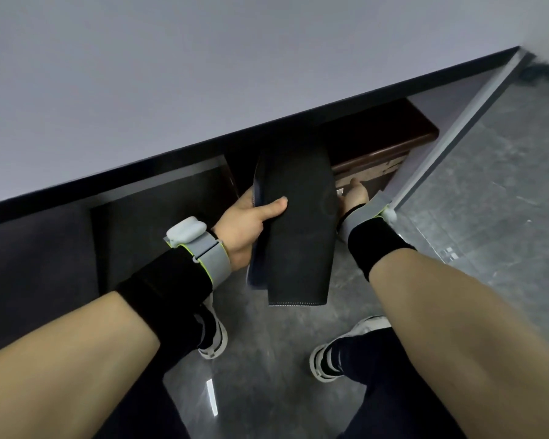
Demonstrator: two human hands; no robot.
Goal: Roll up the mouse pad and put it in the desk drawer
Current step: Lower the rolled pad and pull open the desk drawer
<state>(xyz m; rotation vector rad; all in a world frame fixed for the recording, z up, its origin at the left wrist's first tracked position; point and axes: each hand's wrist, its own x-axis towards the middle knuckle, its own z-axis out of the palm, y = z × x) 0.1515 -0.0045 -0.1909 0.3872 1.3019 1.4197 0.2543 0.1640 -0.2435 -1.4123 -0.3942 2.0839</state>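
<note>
The black mouse pad [295,229] is rolled into a loose flattened tube with a stitched edge at its near end. My left hand [246,224] grips it from the left, thumb across its top. Its far end points into the dark brown wooden desk drawer [390,150], which stands pulled out under the desk edge. My right hand [355,193] is at the drawer's front, partly hidden behind the pad; I cannot tell whether its fingers hold the drawer front.
The grey desktop [203,74] fills the upper half, ending in a black front edge [140,182]. A dark panel [140,217] stands under the desk at left. Below are the grey floor [473,201] and my two shoes [330,353].
</note>
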